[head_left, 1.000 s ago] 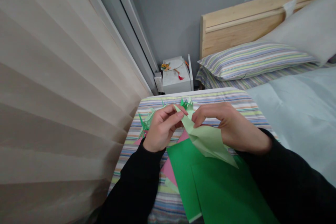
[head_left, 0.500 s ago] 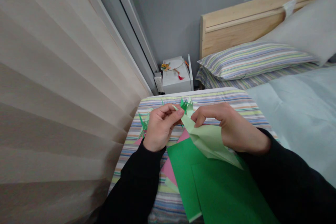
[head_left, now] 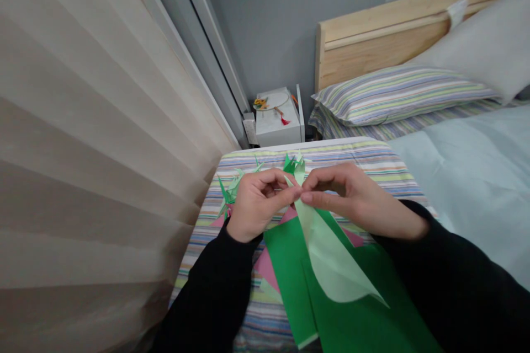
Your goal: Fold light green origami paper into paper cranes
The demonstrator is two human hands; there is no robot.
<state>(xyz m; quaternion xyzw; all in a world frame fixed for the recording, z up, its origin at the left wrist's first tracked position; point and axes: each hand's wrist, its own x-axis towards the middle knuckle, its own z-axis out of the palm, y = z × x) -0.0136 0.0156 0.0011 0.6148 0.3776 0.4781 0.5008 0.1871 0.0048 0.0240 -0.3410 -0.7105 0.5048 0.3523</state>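
Both hands pinch the narrow upper end of a pale green sheet of origami paper (head_left: 331, 256), whose wide loose part hangs down toward me. My left hand (head_left: 263, 198) is closed with thumb and fingers on the left of the folded tip. Right beside it, my right hand (head_left: 350, 196) is closed on the paper's other edge, thumb touching the left thumb. Below the held paper lie dark green sheets (head_left: 290, 281) with pink paper (head_left: 267, 267) showing under them. Folded green paper cranes (head_left: 232, 187) stand left of my left hand, and a green and pale one (head_left: 293, 162) stands just behind my hands.
The small table carries a striped cloth (head_left: 364, 149). A white nightstand (head_left: 277, 127) with a hoop and red tassel is beyond it. Pleated curtain (head_left: 103, 149) runs close on the left. On the right is a bed (head_left: 467, 149) with a striped pillow (head_left: 409, 94).
My right hand has let go of the paper's middle and come to the tip beside my left thumb. The paper's loose part has swung down and unfolded toward me.
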